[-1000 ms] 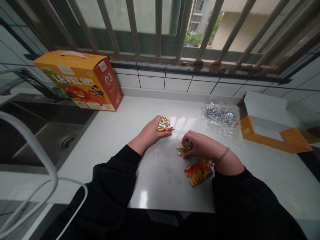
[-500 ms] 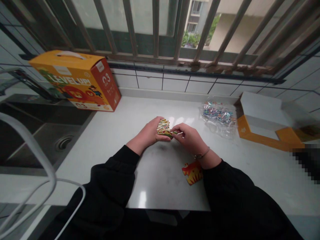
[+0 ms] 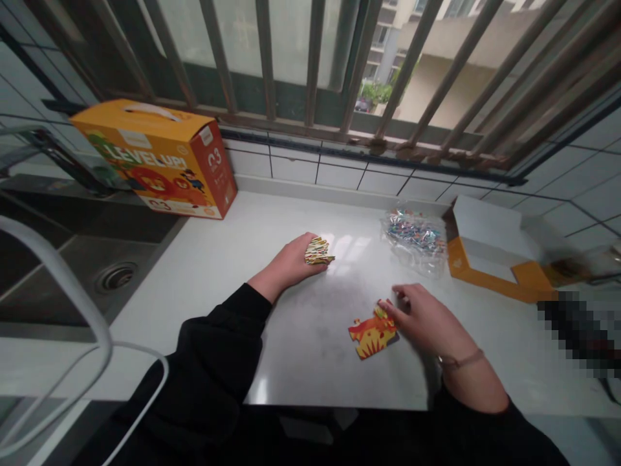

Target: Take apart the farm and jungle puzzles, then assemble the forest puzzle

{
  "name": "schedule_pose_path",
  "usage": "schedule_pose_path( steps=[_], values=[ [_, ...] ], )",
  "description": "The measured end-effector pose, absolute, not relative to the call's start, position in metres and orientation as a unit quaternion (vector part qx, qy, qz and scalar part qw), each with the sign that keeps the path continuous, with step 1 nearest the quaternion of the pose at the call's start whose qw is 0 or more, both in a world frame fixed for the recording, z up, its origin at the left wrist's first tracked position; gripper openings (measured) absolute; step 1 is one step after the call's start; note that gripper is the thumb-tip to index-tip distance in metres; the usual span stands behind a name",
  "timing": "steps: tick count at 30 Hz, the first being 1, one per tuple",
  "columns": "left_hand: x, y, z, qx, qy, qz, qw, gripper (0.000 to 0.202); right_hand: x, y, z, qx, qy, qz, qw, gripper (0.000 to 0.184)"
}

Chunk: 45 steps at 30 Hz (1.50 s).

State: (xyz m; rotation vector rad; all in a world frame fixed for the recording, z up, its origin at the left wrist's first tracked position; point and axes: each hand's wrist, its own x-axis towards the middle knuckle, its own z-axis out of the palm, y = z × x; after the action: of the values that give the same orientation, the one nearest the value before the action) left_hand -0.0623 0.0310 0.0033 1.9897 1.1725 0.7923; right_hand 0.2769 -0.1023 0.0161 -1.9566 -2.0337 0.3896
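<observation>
My left hand (image 3: 292, 262) rests on the white counter (image 3: 233, 259), closed around a small stack of colourful puzzle pieces (image 3: 317, 251). My right hand (image 3: 422, 317) lies lower right, palm down with fingers spread, its fingertips touching the edge of a joined red and yellow puzzle section (image 3: 371, 333) flat on the counter. Both arms wear black sleeves, and a thin bracelet sits on the right wrist.
An orange puzzle box (image 3: 158, 158) stands at the back left beside a steel sink (image 3: 97, 259). A clear bag of loose pieces (image 3: 414, 236) lies back right, next to an open white and orange box tray (image 3: 490, 249). Window bars run along the back.
My right hand left the stack in my left hand and moved down to the right onto the joined red and yellow section. The left hand barely shifted.
</observation>
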Motion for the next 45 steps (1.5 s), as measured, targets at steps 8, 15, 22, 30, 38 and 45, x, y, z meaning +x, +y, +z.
schedule_pose_path(
  steps=[8,15,22,30,38,45],
  values=[
    [-0.063,0.032,0.003,0.769,0.445,0.312,0.337,0.047,0.242,-0.140,-0.003,-0.687,-0.678,0.184,0.186,0.036],
    [-0.063,0.032,0.003,0.770,0.449,0.309,0.332,0.046,0.216,-0.085,0.009,-0.636,-0.731,0.213,0.128,0.029],
    [-0.063,0.036,-0.001,0.752,0.464,0.321,0.342,0.051,0.204,-0.001,0.000,-0.670,-0.677,0.176,0.247,0.020],
    [-0.064,0.041,-0.009,0.732,0.452,0.330,0.389,0.068,0.198,-0.011,0.002,-0.496,-0.752,0.185,0.393,0.025],
    [-0.064,0.043,-0.012,0.718,0.444,0.335,0.418,0.071,0.198,-0.016,0.006,-0.526,-0.695,0.158,0.465,0.016],
    [-0.065,0.045,-0.013,0.737,0.465,0.326,0.366,0.091,0.185,-0.008,-0.007,-0.457,-0.766,0.145,0.428,0.012]
  ],
)
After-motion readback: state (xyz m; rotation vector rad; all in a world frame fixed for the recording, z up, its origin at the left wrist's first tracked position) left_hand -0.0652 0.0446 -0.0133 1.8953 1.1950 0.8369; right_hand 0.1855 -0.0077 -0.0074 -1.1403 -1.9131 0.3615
